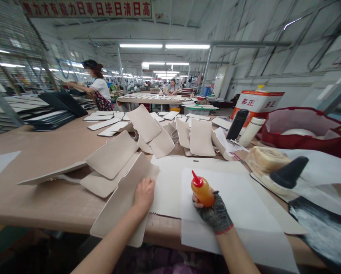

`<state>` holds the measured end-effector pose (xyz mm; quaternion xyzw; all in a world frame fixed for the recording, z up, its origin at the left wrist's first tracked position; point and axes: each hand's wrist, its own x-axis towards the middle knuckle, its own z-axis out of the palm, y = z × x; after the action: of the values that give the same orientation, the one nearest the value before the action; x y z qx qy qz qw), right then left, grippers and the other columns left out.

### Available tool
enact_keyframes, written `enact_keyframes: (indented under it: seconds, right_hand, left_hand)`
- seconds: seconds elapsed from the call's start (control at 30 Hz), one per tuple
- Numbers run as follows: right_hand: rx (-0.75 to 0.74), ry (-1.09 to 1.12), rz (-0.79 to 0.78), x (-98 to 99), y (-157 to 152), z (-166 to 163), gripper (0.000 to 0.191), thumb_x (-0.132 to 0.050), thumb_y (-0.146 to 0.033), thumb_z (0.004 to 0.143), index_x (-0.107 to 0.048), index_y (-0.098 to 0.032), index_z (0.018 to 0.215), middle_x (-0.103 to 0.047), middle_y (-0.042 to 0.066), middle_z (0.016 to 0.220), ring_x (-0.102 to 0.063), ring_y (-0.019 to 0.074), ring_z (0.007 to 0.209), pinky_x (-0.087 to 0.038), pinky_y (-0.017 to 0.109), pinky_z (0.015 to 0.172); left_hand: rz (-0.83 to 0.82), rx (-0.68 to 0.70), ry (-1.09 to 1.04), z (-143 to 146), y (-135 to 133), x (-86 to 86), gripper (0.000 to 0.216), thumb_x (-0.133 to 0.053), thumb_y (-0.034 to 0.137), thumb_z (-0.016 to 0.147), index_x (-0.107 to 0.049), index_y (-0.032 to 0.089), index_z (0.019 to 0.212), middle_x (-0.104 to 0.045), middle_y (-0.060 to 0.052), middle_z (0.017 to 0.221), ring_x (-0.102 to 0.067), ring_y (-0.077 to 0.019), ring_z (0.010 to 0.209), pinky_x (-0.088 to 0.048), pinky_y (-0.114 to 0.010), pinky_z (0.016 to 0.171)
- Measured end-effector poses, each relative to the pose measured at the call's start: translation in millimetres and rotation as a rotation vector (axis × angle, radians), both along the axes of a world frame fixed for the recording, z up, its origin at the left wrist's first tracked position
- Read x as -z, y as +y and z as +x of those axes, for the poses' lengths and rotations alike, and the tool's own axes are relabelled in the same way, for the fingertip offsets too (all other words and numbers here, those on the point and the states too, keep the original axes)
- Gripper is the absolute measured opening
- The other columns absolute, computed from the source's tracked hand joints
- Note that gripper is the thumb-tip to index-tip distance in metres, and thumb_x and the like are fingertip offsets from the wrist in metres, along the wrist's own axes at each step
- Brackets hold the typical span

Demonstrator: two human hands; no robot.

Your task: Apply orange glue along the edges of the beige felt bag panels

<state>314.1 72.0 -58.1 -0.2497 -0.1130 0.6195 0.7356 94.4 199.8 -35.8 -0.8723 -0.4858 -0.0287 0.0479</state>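
My right hand [214, 213], in a dark fingerless glove, is wrapped round a squeeze bottle [204, 191] of amber liquid. Its red pointed nozzle tilts up and to the left, above white sheets [233, 224] lying on the table. My left hand [144, 196] has its fingers curled at the right edge of a bent beige panel [121, 207]; the fingertips are partly hidden. That panel leans over the table's front edge. More beige panels [111, 154] lie just beyond it, some folded upright with cord-like handles.
Flat white pieces with dark edges [110, 129] lie farther back. At the right stand a black bottle [237, 125], a pale bottle [251, 131], a red-and-white tin [257, 102] and a dark red bag [307, 129]. A black cone [290, 173] lies nearer. A co-worker [100, 87] stands back left.
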Motion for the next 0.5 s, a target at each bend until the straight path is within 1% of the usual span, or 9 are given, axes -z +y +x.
enact_keyframes:
  seconds: [0.1, 0.2, 0.3, 0.4, 0.5]
  right_hand:
    - [0.002, -0.001, -0.008, -0.2, 0.9, -0.3, 0.029, -0.07, -0.042, 0.068, -0.063, -0.021, 0.086, -0.061, 0.004, 0.07, -0.054, 0.0146, 0.059, -0.037, 0.02, 0.041]
    - [-0.009, -0.025, -0.029, 0.1, 1.4, 0.4, 0.026, -0.067, -0.042, 0.07, -0.063, -0.021, 0.085, -0.06, 0.004, 0.07, -0.054, 0.0141, 0.059, -0.037, 0.02, 0.041]
    - [0.009, -0.142, -0.03, 1.4, 1.5, 1.0, 0.028, -0.063, -0.046, 0.071, -0.062, -0.023, 0.087, -0.06, 0.004, 0.07, -0.054, 0.0154, 0.059, -0.037, 0.022, 0.041]
    - [0.044, -0.249, -0.017, 1.3, 1.5, 0.6, 0.03, -0.06, -0.051, 0.073, -0.062, -0.025, 0.087, -0.06, 0.003, 0.069, -0.055, 0.0159, 0.059, -0.037, 0.023, 0.041]
    - [0.064, -0.221, -0.024, -2.2, 1.5, -1.6, 0.031, -0.06, -0.05, 0.072, -0.062, -0.024, 0.09, -0.061, 0.003, 0.07, -0.056, 0.0151, 0.057, -0.037, 0.022, 0.041]
  left_hand:
    - [-0.018, 0.039, 0.012, 0.8, 9.0, 0.1, 0.028, -0.033, 0.012, 0.089, -0.058, 0.018, 0.101, -0.057, -0.008, 0.101, -0.054, -0.0189, 0.093, -0.044, -0.028, 0.077]
    - [-0.074, 0.044, 0.002, 5.9, 20.6, 2.0, 0.033, -0.031, 0.013, 0.089, -0.055, 0.02, 0.111, -0.058, -0.009, 0.101, -0.058, -0.0181, 0.088, -0.044, -0.027, 0.072]
    - [-0.131, 0.016, -0.023, 13.9, 29.4, 4.1, 0.038, -0.029, 0.014, 0.089, -0.051, 0.022, 0.119, -0.059, -0.009, 0.103, -0.06, -0.0182, 0.084, -0.045, -0.028, 0.07]
    - [-0.141, -0.006, -0.042, 15.9, 28.0, 2.8, 0.037, -0.028, 0.015, 0.09, -0.054, 0.022, 0.115, -0.06, -0.008, 0.103, -0.061, -0.0176, 0.086, -0.046, -0.027, 0.074]
    - [-0.125, 0.03, -0.137, 0.6, 15.1, -7.8, 0.038, -0.031, 0.013, 0.089, -0.052, 0.022, 0.119, -0.06, -0.006, 0.11, -0.058, -0.016, 0.098, -0.045, -0.026, 0.084]
